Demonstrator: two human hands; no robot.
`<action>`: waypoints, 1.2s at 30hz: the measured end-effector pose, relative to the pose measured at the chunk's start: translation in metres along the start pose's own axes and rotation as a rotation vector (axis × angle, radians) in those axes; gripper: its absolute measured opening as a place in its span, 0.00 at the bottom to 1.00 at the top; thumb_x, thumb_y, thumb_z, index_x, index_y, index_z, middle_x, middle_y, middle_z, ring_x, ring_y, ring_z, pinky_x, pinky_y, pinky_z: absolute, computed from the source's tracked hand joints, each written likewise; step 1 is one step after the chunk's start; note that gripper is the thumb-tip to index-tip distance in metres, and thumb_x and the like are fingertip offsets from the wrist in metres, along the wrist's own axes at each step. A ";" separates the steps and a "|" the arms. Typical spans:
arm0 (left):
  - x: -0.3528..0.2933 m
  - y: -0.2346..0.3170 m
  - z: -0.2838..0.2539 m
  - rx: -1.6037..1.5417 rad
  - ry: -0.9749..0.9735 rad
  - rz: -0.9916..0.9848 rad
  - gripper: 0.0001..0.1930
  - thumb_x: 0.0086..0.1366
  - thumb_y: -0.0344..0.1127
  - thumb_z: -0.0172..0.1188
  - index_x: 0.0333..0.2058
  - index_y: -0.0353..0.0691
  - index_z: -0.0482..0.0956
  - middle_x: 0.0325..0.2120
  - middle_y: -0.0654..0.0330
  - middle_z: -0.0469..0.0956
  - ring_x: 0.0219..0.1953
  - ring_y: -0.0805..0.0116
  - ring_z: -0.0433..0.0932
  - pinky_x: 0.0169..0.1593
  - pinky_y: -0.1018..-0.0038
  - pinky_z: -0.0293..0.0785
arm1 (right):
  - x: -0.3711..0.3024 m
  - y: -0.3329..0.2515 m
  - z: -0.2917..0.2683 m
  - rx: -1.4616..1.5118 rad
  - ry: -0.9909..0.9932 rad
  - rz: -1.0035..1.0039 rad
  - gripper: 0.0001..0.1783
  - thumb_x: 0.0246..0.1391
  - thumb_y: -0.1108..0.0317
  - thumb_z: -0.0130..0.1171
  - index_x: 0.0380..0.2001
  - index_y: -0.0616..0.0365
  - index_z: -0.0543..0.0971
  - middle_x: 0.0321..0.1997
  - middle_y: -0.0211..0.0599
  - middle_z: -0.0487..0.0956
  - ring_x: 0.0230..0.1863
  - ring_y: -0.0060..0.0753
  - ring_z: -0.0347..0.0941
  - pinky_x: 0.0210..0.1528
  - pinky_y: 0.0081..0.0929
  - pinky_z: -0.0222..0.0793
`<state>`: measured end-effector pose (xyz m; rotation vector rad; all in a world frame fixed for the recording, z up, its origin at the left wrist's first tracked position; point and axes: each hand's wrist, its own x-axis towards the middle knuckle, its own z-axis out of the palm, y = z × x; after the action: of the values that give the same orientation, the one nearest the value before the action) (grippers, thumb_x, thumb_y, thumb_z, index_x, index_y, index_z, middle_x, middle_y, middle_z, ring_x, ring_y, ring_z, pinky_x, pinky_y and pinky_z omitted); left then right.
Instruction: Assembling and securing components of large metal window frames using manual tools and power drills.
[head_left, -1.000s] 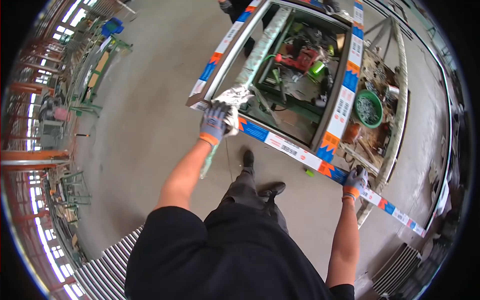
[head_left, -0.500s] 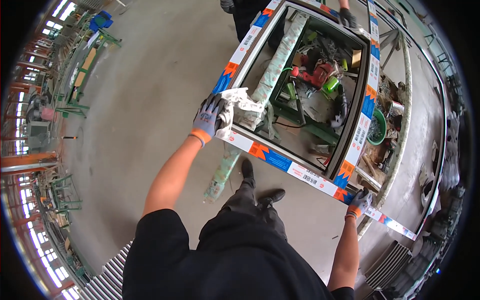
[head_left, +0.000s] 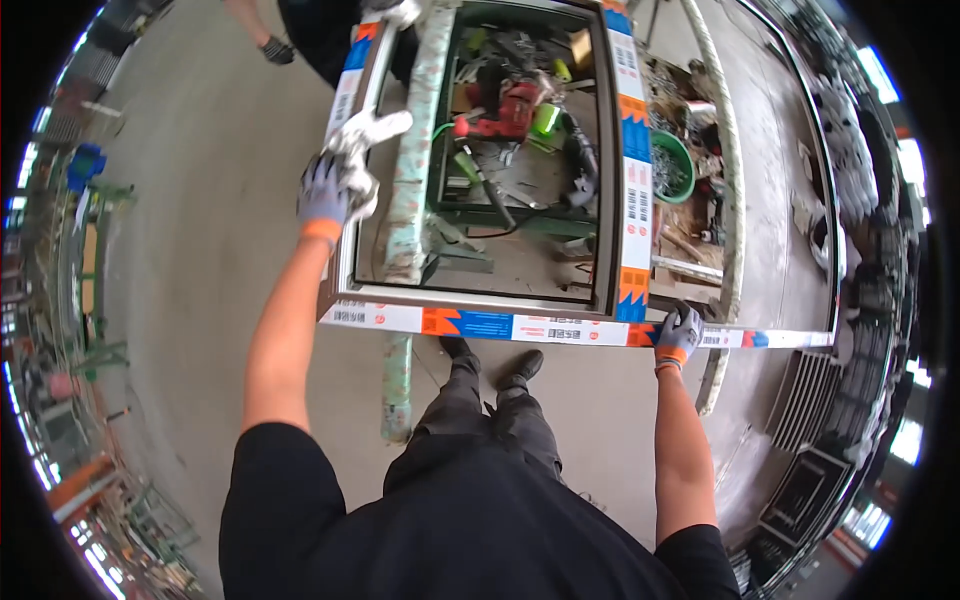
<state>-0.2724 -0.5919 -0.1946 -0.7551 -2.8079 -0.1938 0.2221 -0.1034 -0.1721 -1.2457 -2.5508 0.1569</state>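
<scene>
A large window frame, its rails covered in white, blue and orange protective film, lies flat in front of me. At its left rail, just above the near left corner, my left hand in a grey glove with an orange cuff is closed on a crumpled white rag. The rag drapes over the rail. On the near rail, right of the middle crossbar, my right hand wears the same kind of glove, with its fingers wrapped over the rail.
Green-and-white supports run beneath the frame. Through its opening show a red power tool and other tools. A green bowl of small metal parts sits on a shelf. A co-worker's gloved hand is at the far left.
My view has turned, so the frame now lies straighter before me. My left hand and the rag have moved from the near left corner up the left rail. My right hand stays on the near rail.
</scene>
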 end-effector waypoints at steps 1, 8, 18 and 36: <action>-0.017 0.009 -0.010 -0.015 -0.033 -0.004 0.31 0.59 0.38 0.57 0.62 0.40 0.65 0.64 0.54 0.62 0.67 0.50 0.58 0.68 0.55 0.56 | -0.002 0.008 -0.003 -0.015 0.012 0.017 0.13 0.54 0.63 0.55 0.39 0.57 0.79 0.41 0.44 0.78 0.50 0.50 0.70 0.58 0.44 0.62; -0.199 0.009 -0.064 -0.091 -0.064 -0.165 0.32 0.47 0.33 0.64 0.54 0.37 0.71 0.54 0.43 0.67 0.57 0.41 0.65 0.62 0.51 0.61 | 0.002 -0.012 -0.004 -0.025 -0.006 0.055 0.15 0.54 0.60 0.56 0.39 0.59 0.79 0.44 0.47 0.77 0.53 0.52 0.69 0.61 0.44 0.60; -0.158 0.354 -0.097 -0.776 -0.306 0.396 0.28 0.43 0.35 0.65 0.48 0.42 0.76 0.44 0.52 0.73 0.49 0.50 0.70 0.54 0.58 0.67 | 0.004 -0.013 -0.009 0.007 0.034 0.058 0.12 0.51 0.64 0.59 0.38 0.55 0.79 0.43 0.41 0.78 0.52 0.49 0.70 0.62 0.43 0.59; 0.182 0.440 0.026 -0.129 -0.169 0.008 0.19 0.56 0.35 0.58 0.48 0.45 0.77 0.48 0.51 0.75 0.50 0.50 0.77 0.50 0.59 0.75 | 0.013 -0.006 -0.022 0.131 -0.045 -0.035 0.11 0.50 0.64 0.58 0.37 0.53 0.79 0.40 0.39 0.79 0.47 0.45 0.72 0.66 0.47 0.55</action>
<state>-0.2067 -0.1227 -0.1445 -0.8478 -2.9746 -0.3274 0.2170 -0.0981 -0.1467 -1.1607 -2.5528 0.3423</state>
